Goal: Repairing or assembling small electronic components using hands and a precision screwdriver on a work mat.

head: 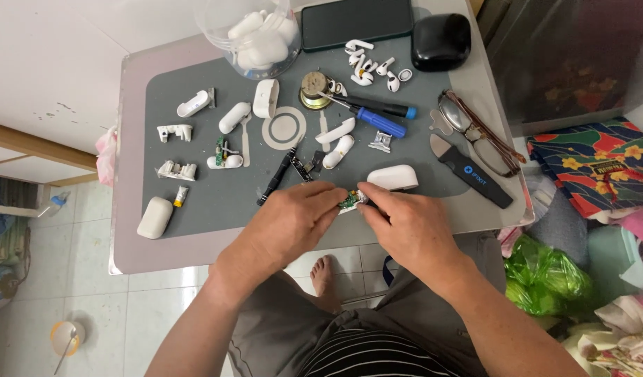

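My left hand and my right hand meet at the near edge of a grey work mat. Together they pinch a small green circuit board with white plastic around it. The fingertips of both hands cover most of the part. A white earbud case half lies just beyond my right hand. Black tweezers rest just beyond my left hand.
White earbud case shells, loose earbuds, two blue-handled screwdrivers, a white ring, glasses, a black pry tool, a phone, a black case and a clear tub cover the small table. Cluttered bags sit at right.
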